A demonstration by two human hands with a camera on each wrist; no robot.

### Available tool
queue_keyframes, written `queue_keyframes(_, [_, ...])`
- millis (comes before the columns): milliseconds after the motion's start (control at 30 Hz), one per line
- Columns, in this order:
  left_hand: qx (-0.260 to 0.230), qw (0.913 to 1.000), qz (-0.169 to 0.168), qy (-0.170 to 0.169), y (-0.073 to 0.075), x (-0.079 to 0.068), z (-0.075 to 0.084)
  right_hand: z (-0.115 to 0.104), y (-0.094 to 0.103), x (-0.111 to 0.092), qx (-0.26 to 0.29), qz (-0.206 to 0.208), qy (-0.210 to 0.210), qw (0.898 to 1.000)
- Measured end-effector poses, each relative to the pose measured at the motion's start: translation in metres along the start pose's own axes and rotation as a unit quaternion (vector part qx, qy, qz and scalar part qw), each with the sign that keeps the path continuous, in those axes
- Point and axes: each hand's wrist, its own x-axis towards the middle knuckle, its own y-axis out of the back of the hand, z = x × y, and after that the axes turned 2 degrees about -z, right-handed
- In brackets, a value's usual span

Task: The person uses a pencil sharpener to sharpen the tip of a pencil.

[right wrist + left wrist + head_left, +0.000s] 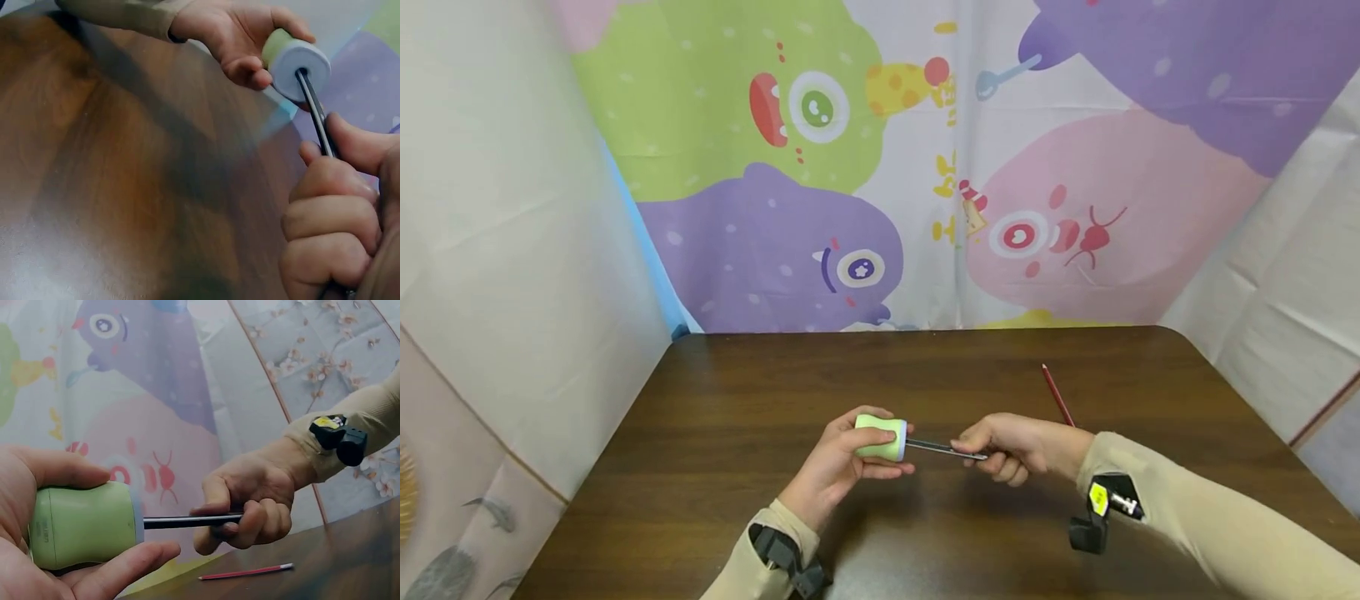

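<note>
My left hand (829, 468) holds a small pale-green pencil sharpener (94, 519) with a lavender end face, thumb on one side and fingers on the other. The sharpener's lavender end (289, 75) points toward my right hand. Into the hole there runs a slim black pencil (315, 115) with a light stripe along it. My right hand (1011, 446) grips this pencil, thumb pressed along it and the other fingers curled under. The tip is hidden inside the sharpener. Both hands are held above the table.
A red pencil (1057, 393) lies on the dark wooden table (760, 383), beyond my right wrist. Behind the table hangs a curtain (925, 250) with cartoon monsters. Pale cloth walls stand at both sides. Each sleeve carries a black wrist camera (1088, 533).
</note>
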Motion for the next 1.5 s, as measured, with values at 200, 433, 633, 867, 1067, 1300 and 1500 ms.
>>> queue_keyframes(200, [0.004, 0.9999, 0.016, 0.002, -0.005, 0.000, -0.002, 0.009, -0.003, -0.008, -0.115, 0.105, 0.152, 0.976])
queue_keyframes(433, [-0.053, 0.9982, 0.027, -0.006, -0.005, -0.003, 0.006, 0.023, -0.018, -0.002, -0.569, 0.388, 0.500, 0.525])
queue_keyframes(633, [-0.067, 0.9977, 0.007, 0.007, -0.006, -0.004, 0.006, 0.014, -0.018, 0.008, -0.602, 0.448, 0.604, 0.268])
queue_keyframes(867, [-0.084, 0.9960, 0.016, 0.024, -0.007, 0.001, -0.001, 0.018, -0.019, 0.018, -0.566, 0.483, 0.574, 0.343])
queue_keyframes(1067, [-0.076, 0.9961, 0.043, 0.015, -0.005, 0.001, -0.004, 0.016, -0.032, 0.011, -0.471, 0.429, 0.376, 0.672])
queue_keyframes(1300, [-0.045, 0.9979, 0.044, 0.013, -0.006, 0.002, -0.007, -0.007, -0.011, 0.007, -0.166, 0.158, 0.132, 0.964])
queue_keyframes(1500, [-0.014, 0.9995, 0.027, 0.011, -0.005, 0.002, -0.010, -0.008, 0.007, 0.011, -0.022, -0.021, -0.054, 0.998])
